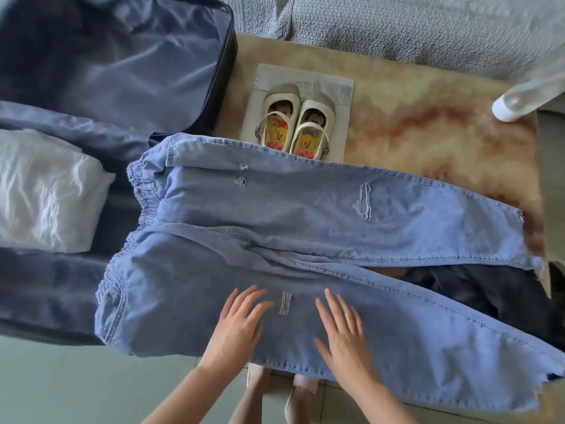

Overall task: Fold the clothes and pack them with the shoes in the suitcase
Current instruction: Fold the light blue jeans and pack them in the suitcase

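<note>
In the head view, we are at the folding step with the jeans (305,215). They lie spread across the middle of the frame on the table (428,117), with the elastic waistband at the left lapping over the edge of the open suitcase (227,56) and both legs running out to the right.

Our left hand (238,325) and right hand (342,335) lie flat on the nearer leg at the lower centre, on either side of a small ripped patch. The fingers are straight and spread, pressing the cloth and gripping nothing. We judge this to be smoothing before the first fold.

The next move probably calls for taking one leg by its outer seam and laying it over the other so the seams line up. After that we would fold the length down to fit the suitcase.

The jeans are light blue denim, soft and a little rumpled at the crotch. They have several worn slits and frayed hems at the right. The far hem of the nearer leg hangs off the table at the lower right.

A folded white garment (46,188) already sits in the suitcase at the left. The shoes (296,123) stand as a pair on a sheet of paper (305,75) at the upper centre, their heels just under the far edge of the jeans. A dark garment (489,289) lies partly beneath the legs at the right.
</note>
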`<action>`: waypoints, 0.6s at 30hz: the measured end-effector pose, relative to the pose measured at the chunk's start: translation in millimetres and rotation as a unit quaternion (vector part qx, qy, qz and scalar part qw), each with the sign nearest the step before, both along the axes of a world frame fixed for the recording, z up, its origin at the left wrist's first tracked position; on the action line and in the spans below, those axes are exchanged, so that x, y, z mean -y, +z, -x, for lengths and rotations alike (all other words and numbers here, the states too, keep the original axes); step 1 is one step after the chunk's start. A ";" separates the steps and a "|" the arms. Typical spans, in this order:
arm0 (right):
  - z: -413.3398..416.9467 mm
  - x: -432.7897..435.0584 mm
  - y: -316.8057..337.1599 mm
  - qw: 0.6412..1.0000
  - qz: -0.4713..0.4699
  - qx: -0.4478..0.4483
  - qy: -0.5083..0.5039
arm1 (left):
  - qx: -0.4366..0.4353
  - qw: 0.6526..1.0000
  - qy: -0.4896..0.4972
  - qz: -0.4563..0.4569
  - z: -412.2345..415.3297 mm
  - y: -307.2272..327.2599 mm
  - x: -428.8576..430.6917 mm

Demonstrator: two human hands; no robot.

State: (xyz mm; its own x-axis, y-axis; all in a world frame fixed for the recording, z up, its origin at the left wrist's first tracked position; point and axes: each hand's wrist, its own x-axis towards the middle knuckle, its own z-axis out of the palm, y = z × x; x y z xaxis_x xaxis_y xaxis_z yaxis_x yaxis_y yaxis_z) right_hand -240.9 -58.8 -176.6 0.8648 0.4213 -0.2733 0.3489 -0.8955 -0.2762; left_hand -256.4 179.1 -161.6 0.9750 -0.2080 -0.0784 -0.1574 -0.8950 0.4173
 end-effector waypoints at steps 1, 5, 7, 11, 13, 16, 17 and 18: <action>8.2 3.7 -1.8 1.000 0.000 -0.008 0.008 | -0.015 1.000 -0.011 0.009 8.9 -1.8 -4.6; 31.4 23.7 -5.5 0.999 0.015 -0.033 0.035 | -0.092 0.995 -0.036 -0.012 38.5 -10.1 -22.5; 39.4 35.1 -6.3 0.998 0.020 -0.051 0.043 | -0.116 0.990 -0.058 -0.047 50.7 -15.5 -29.3; 48.2 52.8 -10.8 0.995 0.035 -0.064 0.068 | -0.112 0.990 -0.049 -0.065 56.5 -18.5 -33.6; 50.0 55.8 -14.0 0.996 0.043 -0.055 0.058 | -0.064 0.996 -0.022 -0.055 53.3 -16.7 -34.6; 57.2 58.6 -18.1 0.998 0.022 -0.011 0.066 | -0.011 0.997 -0.041 -0.061 53.0 -13.1 -36.2; 61.4 60.2 -18.8 0.997 0.009 0.005 0.075 | -0.006 0.997 -0.050 -0.062 52.7 -10.0 -36.1; 65.2 62.7 -18.5 0.997 -0.004 0.018 0.079 | 0.003 0.997 -0.053 -0.060 52.5 -6.6 -35.8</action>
State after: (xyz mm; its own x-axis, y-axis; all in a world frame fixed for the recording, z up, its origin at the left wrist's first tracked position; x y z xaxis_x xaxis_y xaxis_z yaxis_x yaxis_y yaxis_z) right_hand -306.1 -121.4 -195.1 0.7961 0.5558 -0.2393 0.4961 -0.8259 -0.2680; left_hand -308.9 214.8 -168.2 0.9487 -0.2985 -0.1037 -0.2548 -0.9166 0.3080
